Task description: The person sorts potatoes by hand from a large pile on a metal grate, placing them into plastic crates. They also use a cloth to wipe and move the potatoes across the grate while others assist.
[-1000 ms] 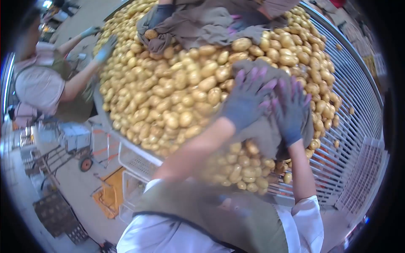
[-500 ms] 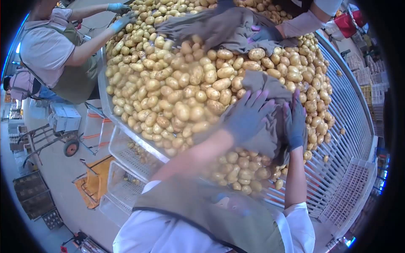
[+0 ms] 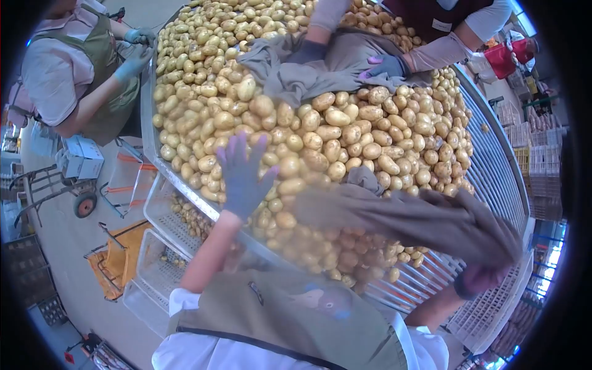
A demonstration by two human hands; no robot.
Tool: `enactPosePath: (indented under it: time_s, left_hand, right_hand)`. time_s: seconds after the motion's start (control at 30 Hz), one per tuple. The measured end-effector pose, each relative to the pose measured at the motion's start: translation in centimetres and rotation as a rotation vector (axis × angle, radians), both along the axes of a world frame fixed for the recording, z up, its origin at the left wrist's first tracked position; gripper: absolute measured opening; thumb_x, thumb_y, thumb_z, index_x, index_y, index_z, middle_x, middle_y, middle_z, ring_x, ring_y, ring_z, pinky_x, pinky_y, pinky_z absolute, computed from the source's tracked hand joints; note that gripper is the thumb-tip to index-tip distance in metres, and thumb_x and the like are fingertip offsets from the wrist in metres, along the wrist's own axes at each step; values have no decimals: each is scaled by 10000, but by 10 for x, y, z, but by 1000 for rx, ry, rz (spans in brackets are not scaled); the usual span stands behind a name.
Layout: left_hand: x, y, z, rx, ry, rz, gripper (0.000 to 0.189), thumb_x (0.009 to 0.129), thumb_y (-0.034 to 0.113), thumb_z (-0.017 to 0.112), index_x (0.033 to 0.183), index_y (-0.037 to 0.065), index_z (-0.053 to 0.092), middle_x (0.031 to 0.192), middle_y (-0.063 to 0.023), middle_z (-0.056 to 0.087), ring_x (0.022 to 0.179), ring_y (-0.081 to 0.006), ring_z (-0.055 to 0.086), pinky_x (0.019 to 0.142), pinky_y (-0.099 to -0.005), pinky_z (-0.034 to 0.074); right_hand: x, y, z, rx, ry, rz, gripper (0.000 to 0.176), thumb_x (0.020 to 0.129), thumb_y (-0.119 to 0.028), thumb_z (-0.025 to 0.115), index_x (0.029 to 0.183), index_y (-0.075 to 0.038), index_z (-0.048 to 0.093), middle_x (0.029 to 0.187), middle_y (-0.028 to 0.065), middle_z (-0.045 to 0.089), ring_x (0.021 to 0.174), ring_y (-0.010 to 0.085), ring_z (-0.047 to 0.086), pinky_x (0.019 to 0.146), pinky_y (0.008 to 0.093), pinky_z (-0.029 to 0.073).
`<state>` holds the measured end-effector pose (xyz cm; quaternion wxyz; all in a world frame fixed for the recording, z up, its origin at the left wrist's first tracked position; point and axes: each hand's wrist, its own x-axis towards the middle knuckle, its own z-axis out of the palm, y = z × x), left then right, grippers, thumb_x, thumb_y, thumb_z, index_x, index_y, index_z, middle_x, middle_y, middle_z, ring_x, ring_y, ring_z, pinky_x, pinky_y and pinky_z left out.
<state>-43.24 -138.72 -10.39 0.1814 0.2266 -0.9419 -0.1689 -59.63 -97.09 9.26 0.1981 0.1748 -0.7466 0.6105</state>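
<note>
Potatoes (image 3: 333,117) lie heaped on a metal sorting table. My left hand (image 3: 242,176), in a grey glove with purple fingertips, is spread over the potatoes near the table's left edge and holds nothing. At the lower right, my right hand (image 3: 481,280) is closed on one end of a brown cloth (image 3: 401,216). The cloth stretches leftward across the potatoes, blurred by motion at its left part. A bunched piece of dark cloth (image 3: 364,179) sits on the potatoes just above it.
Across the table a co-worker's gloved hands press on a grey cloth (image 3: 345,58). Another co-worker (image 3: 80,74) stands at the left. Slatted rollers (image 3: 493,166) run along the right, above a white crate (image 3: 493,314). Plastic crates (image 3: 163,265) stand below the left edge.
My left hand has moved left, off the cloth. My right hand has moved down and right, pulling the cloth with it. The left co-worker's hands have drawn back from the potatoes.
</note>
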Motion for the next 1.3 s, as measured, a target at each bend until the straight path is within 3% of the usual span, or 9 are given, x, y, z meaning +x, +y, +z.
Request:
enactPosePath:
  time_s: [0.4, 0.57, 0.77, 0.87, 0.97, 1.0, 1.1, 1.2, 1.3]
  left_hand:
    - [-48, 72, 43, 173, 195, -475, 670, 914, 399, 615, 1460, 65, 414, 1535, -161, 350, 1471, -347, 233, 1194, -513, 163]
    - [6, 102, 129, 1601, 354, -974, 572, 928, 381, 606, 1285, -52, 494, 1315, -181, 501, 1218, -337, 508, 1078, -437, 377]
    - [135, 6, 145, 516, 31, -275, 436, 862, 300, 698, 1141, -23, 609, 1034, -122, 680, 1030, -244, 644, 925, -384, 510]
    - [122, -33, 152, 767, 547, 263, 381, 914, 172, 572, 1246, -14, 576, 1177, -124, 641, 1069, -233, 632, 932, -362, 492]
    - [56, -113, 132, 415, 377, 208, 695, 856, 313, 692, 1415, -20, 444, 1376, -165, 526, 1186, -249, 568, 952, -356, 475]
    - [32, -103, 125, 673, 254, 338, 791, 847, 397, 697, 1456, -2, 387, 1471, -182, 421, 1300, -289, 469, 1065, -406, 384]
    - [12, -93, -50, -165, -66, 268, 795, 856, 496, 663, 1501, 137, 366, 1547, -257, 282, 1432, -424, 258, 1179, -527, 173]
    - [-30, -33, 33, -4, -490, 361, 830, 865, 514, 649, 1509, 83, 351, 1558, -256, 267, 1460, -453, 179, 1196, -525, 89]
    - [-12, -41, -1, -138, -241, 296, 791, 875, 493, 637, 1516, 125, 357, 1578, -239, 236, 1456, -476, 175, 1189, -546, 98]
  right_hand:
    - [35, -101, 96, 425, 500, 826, 499, 944, -315, 534, 1352, -29, 513, 1348, 194, 543, 1206, 323, 556, 1022, 408, 462]
    - [51, -171, 68, 535, 495, 1275, 520, 921, -355, 582, 1353, -69, 533, 1356, 189, 536, 1197, 339, 556, 1004, 415, 471]
    - [42, -238, 30, 529, 476, 1410, 547, 895, -402, 640, 1354, -117, 557, 1366, 184, 528, 1186, 359, 555, 984, 423, 482]
    - [16, -272, 18, 451, 398, 1260, 561, 881, -426, 669, 1354, -141, 569, 1371, 182, 524, 1181, 369, 555, 973, 428, 487]
    - [-31, -337, -45, 517, 218, 896, 528, 894, -478, 647, 1294, -135, 625, 1415, 176, 503, 1283, 389, 485, 1058, 464, 409]
    - [-71, -357, -90, 635, 229, 903, 540, 904, -397, 673, 1381, -180, 543, 1463, 196, 426, 1340, 369, 420, 1106, 451, 351]
    - [-126, -390, -168, 1114, 77, 785, 581, 839, -552, 686, 1280, -177, 635, 1404, 178, 467, 1263, 355, 454, 1085, 449, 361]
    - [-139, -400, -206, 1068, 10, 929, 605, 815, -611, 667, 1246, -186, 654, 1318, 165, 520, 1209, 360, 470, 1067, 456, 364]
    - [-140, -382, -187, 1121, 97, 1069, 538, 808, -585, 684, 1190, -207, 669, 1195, 149, 571, 1137, 352, 471, 1044, 442, 360]
